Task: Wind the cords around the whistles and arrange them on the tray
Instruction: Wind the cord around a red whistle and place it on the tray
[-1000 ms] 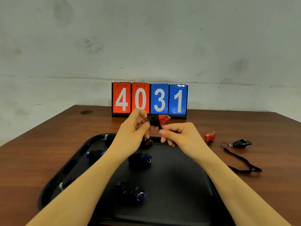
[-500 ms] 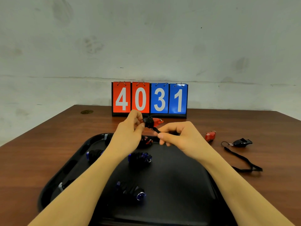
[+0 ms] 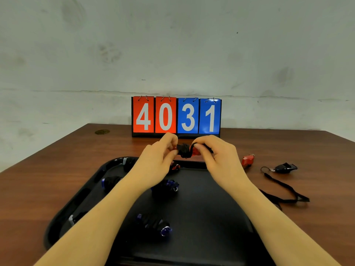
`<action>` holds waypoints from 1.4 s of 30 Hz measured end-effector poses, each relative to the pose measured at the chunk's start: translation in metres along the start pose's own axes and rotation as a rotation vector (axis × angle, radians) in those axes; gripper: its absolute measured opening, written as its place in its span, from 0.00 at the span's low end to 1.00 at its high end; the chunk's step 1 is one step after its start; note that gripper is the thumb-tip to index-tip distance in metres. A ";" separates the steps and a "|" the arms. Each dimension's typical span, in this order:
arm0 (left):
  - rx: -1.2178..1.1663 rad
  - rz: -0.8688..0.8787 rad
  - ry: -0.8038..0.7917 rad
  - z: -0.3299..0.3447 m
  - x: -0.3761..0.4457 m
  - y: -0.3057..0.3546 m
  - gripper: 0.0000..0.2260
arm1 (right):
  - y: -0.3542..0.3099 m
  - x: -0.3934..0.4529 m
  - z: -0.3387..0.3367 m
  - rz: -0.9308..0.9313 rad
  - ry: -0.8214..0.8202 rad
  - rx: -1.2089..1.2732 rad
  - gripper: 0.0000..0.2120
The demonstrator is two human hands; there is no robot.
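Hands meet above the far rim of the black plastic tray [image 3: 90,191]. Left hand [image 3: 157,160] pinches one end of the red plastic whistle [image 3: 194,151]; right hand [image 3: 221,158] has swung from in front of the whistle to over its other end, its fingers curled round the last stretch of black woven cord [image 3: 184,149]. Half a second back that cord trailed down towards the right hand; now it is carried over the top, so one more turn is going on and the loose tail looks nearly used up. Several wound whistles already lie on the tray. On the brown wooden table [image 3: 38,179] to the right a second red whistle [image 3: 246,160] and a black whistle [image 3: 286,167] with its lanyard [image 3: 284,191] unwound wait.
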State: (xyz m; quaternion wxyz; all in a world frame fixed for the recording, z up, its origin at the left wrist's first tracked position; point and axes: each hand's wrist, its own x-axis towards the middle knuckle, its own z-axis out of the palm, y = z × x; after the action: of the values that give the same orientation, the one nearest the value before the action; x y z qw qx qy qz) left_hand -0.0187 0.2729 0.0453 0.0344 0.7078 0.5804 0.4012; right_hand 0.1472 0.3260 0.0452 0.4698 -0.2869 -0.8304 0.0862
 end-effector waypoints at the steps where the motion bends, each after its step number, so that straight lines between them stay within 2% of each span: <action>1: 0.013 0.019 -0.001 0.000 0.000 0.000 0.08 | 0.000 0.000 0.000 0.011 0.012 0.016 0.08; 6: 0.044 0.075 -0.009 0.000 -0.001 0.000 0.07 | -0.001 0.000 -0.001 0.166 0.019 0.154 0.07; 13: -0.012 0.060 -0.030 -0.005 -0.005 0.002 0.08 | -0.002 0.005 -0.011 0.430 -0.013 0.585 0.05; 24: -0.302 -0.011 -0.047 -0.003 -0.003 0.006 0.09 | -0.002 0.007 -0.012 0.538 -0.023 0.962 0.04; 32: -0.502 -0.099 0.056 -0.001 0.001 0.006 0.06 | -0.004 0.003 -0.007 0.448 -0.030 1.003 0.07; 37: -0.420 -0.099 0.109 -0.001 0.000 0.009 0.08 | -0.006 0.002 -0.004 0.432 -0.007 0.929 0.06; 42: -0.437 -0.118 0.069 -0.003 -0.002 0.009 0.06 | -0.005 0.003 -0.002 0.454 -0.012 0.893 0.04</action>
State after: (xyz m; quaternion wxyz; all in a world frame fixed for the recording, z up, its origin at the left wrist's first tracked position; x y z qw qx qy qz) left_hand -0.0134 0.2671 0.0509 0.1902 0.6341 0.5209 0.5388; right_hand 0.1460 0.3233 0.0501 0.5114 -0.2309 -0.6316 0.5350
